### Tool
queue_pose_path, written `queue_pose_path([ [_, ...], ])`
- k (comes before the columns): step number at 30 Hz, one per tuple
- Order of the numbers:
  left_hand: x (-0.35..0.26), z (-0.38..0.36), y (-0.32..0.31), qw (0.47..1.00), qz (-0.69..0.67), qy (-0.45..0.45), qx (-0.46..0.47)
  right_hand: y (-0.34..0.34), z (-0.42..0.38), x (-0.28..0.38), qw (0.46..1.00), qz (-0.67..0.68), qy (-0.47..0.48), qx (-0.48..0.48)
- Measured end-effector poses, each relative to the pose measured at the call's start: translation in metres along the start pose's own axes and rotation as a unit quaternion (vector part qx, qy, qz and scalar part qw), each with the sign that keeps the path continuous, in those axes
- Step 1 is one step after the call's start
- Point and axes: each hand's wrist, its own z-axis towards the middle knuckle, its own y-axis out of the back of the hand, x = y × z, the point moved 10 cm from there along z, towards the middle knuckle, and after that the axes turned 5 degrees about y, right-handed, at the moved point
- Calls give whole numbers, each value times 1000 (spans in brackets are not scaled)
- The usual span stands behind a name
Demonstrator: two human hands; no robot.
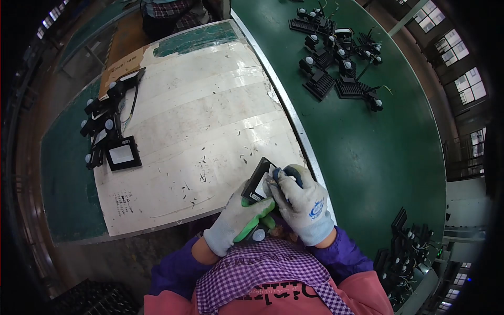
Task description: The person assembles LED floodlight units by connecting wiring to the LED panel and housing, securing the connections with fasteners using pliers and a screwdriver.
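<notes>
Close to my body, just over the table's front edge, my left hand (236, 216) in a white and green work glove is wrapped round a black floodlight (255, 181). The lamp is tilted, its pale front panel facing up toward me. A white sensor dome (258, 234) shows below the glove. My right hand (304, 202), gloved too, is closed on a dark blue tool (292, 175) and presses at the lamp's right edge. The fingers cover most of this tool, so I cannot tell its kind.
Several black sensor floodlights (119, 154) lie on the white-covered table (210, 115) at the left. More floodlights (320, 84) are spread over the green conveyor belt (367, 163), with another heap (407, 252) at lower right. A metal rail (273, 79) divides them. Another person (176, 16) is across the table.
</notes>
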Motion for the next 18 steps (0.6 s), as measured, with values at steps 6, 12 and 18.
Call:
queue_pose_path([
  [6,-4,-7,-5,994,84,50,54,1,-4,-3,1000,7,12,-5],
  [12,17,-30,29,933,232,259,98,-15,-36,7,985,20,141,101],
  [18,53,-33,29,923,160,287,199,-20,-67,17,973,12,210,97],
])
